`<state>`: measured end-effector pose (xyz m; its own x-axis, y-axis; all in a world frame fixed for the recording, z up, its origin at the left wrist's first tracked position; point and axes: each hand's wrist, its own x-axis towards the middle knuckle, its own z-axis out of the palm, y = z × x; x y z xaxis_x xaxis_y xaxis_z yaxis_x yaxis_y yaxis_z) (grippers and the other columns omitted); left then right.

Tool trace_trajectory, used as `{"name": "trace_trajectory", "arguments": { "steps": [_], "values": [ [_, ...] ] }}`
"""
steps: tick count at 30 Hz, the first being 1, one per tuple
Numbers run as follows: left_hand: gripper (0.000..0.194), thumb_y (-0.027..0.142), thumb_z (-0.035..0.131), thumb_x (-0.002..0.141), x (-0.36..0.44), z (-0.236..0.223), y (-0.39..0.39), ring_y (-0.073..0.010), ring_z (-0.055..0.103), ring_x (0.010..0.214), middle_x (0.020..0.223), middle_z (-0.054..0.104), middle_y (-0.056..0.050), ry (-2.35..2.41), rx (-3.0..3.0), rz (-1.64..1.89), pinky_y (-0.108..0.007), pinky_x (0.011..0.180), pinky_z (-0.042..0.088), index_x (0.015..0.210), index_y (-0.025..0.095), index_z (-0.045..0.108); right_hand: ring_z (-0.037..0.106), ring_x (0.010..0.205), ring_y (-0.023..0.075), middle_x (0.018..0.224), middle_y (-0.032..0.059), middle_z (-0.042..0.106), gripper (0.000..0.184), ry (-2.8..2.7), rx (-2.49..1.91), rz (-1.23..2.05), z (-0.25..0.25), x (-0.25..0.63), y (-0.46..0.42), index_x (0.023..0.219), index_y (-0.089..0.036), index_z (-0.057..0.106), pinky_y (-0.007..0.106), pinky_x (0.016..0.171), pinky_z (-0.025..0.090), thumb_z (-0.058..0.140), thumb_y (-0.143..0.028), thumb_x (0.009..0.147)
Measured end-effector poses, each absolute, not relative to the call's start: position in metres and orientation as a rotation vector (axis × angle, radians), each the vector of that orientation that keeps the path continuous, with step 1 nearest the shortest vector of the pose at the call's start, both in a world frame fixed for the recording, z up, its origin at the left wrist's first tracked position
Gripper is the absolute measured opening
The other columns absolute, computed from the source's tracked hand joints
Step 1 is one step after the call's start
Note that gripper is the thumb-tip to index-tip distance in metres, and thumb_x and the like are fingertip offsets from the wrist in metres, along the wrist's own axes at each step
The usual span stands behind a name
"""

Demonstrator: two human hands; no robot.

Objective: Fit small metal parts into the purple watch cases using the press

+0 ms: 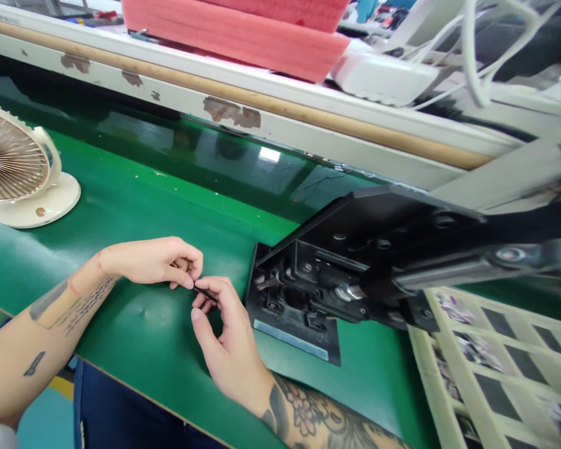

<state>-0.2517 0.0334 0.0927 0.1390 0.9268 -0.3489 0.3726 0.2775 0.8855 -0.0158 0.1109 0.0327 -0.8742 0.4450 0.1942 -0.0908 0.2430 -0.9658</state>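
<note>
Over the green mat, my left hand [161, 262] has its thumb and fingers pinched at the tip of a small dark strip-like piece [206, 292]. My right hand [231, 337] holds the same piece between its fingers, with the thumb held apart below. The two hands nearly touch at the piece; its exact kind is too small to tell. Just right of my right hand stands a black press fixture [299, 299] with a spring, a metal rod and a flat base plate on the mat.
A cream fan [36, 199] stands at the left. Cream divided trays [467, 374] holding small parts sit at the right. Along the back runs a raised shelf edge [168, 81] carrying pink foam [243, 37], a white power strip [386, 78] and cables. The green table [144, 349] ends near my body.
</note>
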Motion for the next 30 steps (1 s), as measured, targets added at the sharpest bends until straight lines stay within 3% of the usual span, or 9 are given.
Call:
{"name": "trace_trajectory", "arguments": {
  "steps": [4,9,13,16,18,24,27,30],
  "values": [
    [0.023,0.033,0.077,0.097,-0.249,0.087,0.033,-0.0144,0.055,0.073,0.081,0.062,0.003,1.437,1.261,0.72,-0.025,0.066,0.042,0.097,0.021,0.057,0.064,0.1,0.0173,0.122,0.0046,0.062,0.039,-2.063,-0.333,1.672,0.034,-0.016,0.109,0.139,-0.029,0.059,0.037,0.09,0.055,0.058,-0.013,0.103],
    [0.026,0.04,0.079,0.096,-0.248,0.081,0.034,-0.0186,0.067,0.084,0.093,0.073,-0.002,1.5,1.265,0.73,-0.028,0.073,0.05,0.102,0.02,0.064,0.063,0.101,0.0167,0.128,0.0057,0.059,0.04,-2.036,-0.331,1.666,0.037,-0.017,0.109,0.134,-0.028,0.063,0.037,0.089,0.056,0.058,-0.009,0.099],
    [0.03,0.045,0.068,0.104,-0.249,0.087,0.034,-0.0144,0.058,0.07,0.082,0.07,-0.001,1.576,1.367,0.544,-0.026,0.065,0.042,0.094,0.018,0.075,0.063,0.103,0.017,0.129,0.0063,0.059,0.04,-2.019,-0.337,1.678,0.036,-0.017,0.11,0.135,-0.028,0.062,0.037,0.09,0.056,0.057,-0.01,0.099],
    [0.044,0.049,0.056,0.11,-0.249,0.091,0.034,-0.0127,0.045,0.062,0.07,0.058,0.001,1.544,1.393,0.55,-0.027,0.059,0.036,0.083,0.017,0.07,0.064,0.103,0.0171,0.128,0.0062,0.059,0.043,-2.023,-0.337,1.673,0.034,-0.017,0.11,0.14,-0.029,0.059,0.037,0.09,0.056,0.056,-0.011,0.101],
    [0.049,0.049,0.051,0.112,-0.249,0.092,0.035,-0.0131,0.045,0.065,0.071,0.057,0.001,1.535,1.41,0.616,-0.026,0.062,0.037,0.079,0.017,0.065,0.064,0.103,0.0173,0.127,0.0064,0.06,0.042,-2.037,-0.351,1.673,0.033,-0.016,0.11,0.142,-0.029,0.056,0.038,0.091,0.056,0.056,-0.013,0.103],
    [0.026,0.039,0.062,0.105,-0.25,0.088,0.037,-0.0161,0.058,0.077,0.085,0.069,-0.002,1.576,1.414,0.701,-0.027,0.071,0.045,0.098,0.018,0.075,0.063,0.103,0.0184,0.121,0.0052,0.061,0.04,-2.096,-0.377,1.671,0.033,-0.015,0.11,0.141,-0.029,0.055,0.039,0.093,0.056,0.056,-0.015,0.103],
    [0.015,0.034,0.07,0.1,-0.25,0.085,0.036,-0.0167,0.061,0.078,0.086,0.069,-0.001,1.542,1.36,0.734,-0.027,0.07,0.046,0.097,0.019,0.066,0.062,0.102,0.0186,0.119,0.0043,0.061,0.041,-2.102,-0.379,1.667,0.033,-0.015,0.111,0.141,-0.03,0.057,0.039,0.092,0.055,0.056,-0.014,0.103],
    [0.017,0.033,0.07,0.099,-0.248,0.085,0.035,-0.0164,0.061,0.077,0.083,0.066,0.001,1.532,1.313,0.773,-0.027,0.069,0.045,0.094,0.021,0.058,0.061,0.101,0.0185,0.122,0.0046,0.06,0.042,-2.094,-0.379,1.663,0.033,-0.015,0.11,0.14,-0.031,0.059,0.039,0.091,0.056,0.057,-0.013,0.102]
  ]
}}
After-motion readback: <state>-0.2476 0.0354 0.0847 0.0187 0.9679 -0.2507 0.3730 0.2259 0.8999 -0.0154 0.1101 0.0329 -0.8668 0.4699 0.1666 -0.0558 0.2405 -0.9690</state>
